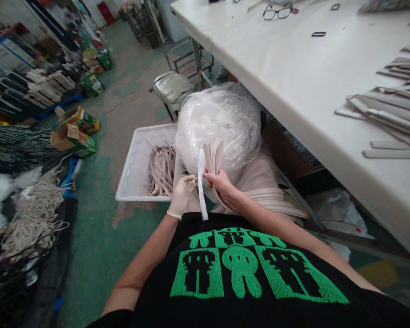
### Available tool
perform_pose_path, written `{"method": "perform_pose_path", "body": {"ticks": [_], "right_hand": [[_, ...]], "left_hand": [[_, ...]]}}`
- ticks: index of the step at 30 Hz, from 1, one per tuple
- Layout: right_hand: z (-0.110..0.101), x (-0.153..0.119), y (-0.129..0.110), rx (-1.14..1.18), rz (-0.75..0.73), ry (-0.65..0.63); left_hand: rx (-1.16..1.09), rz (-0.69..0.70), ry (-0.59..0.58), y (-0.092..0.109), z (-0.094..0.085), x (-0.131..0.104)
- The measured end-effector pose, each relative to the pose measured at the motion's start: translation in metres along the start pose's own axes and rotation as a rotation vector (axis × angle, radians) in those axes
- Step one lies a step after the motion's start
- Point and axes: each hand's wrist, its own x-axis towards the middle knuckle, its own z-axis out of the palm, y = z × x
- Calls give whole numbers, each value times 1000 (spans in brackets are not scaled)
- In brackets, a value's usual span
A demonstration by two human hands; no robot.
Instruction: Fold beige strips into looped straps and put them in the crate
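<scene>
Several beige strips (pixel 213 156) fan from the gripping right hand (pixel 221 182), perhaps for easy separation. Beside it, the gloved left hand (pixel 183 193) is narrowed, its hold unclear.

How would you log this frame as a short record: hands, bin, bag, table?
left hand: pale-gloved, beside the white strip; grip unclear
right hand: bare, gripping fanned beige strips
plastic bin: translucent, holding loose narrow strips
clear plastic bag: bulging, beyond the hands
white table: bears eyeglasses and piled flat strips
</scene>
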Motion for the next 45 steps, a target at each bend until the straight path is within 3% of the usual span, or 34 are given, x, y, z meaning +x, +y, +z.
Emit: {"method": "perform_pose_path", "body": {"ticks": [3, 7, 12, 15, 22, 28, 35, 38, 41, 43, 45], "right_hand": [[-3, -1, -1, -18, -31, 14], [-11, 0, -4, -33, -59, 66], [-13, 5, -9, -53, -89, 5], [-10, 6, -12, -96, -113, -25], [-20, 13, -23, -159, -218, 86], [-26, 16, -25, -167, -207, 104], [-29, 16, -20, -184, -267, 59], [-31, 16, -19, -190, -260, 60], [-33, 11, -19, -214, -254, 42], [-35, 5, -20, -241, -251, 13], [-38, -1, -21, -259, -231, -34]], "left_hand": [[102, -63, -20, -3, 14, 38], [136, -97, -61, -2, 23, 51], [144, -157, -167, -3, 24, 39], [152, -199, -166, -11, 23, 31], [79, -324, -244, -29, 14, 9], [80, -334, -382, -16, 22, -6], [117, -414, -650, -6, 31, -15], [180, -489, -762, 6, 33, -22], [114, -533, -813, 34, 27, -28], [30, -435, -691, 61, 7, -30], [-89, -192, -404, 94, -29, -32]]}}
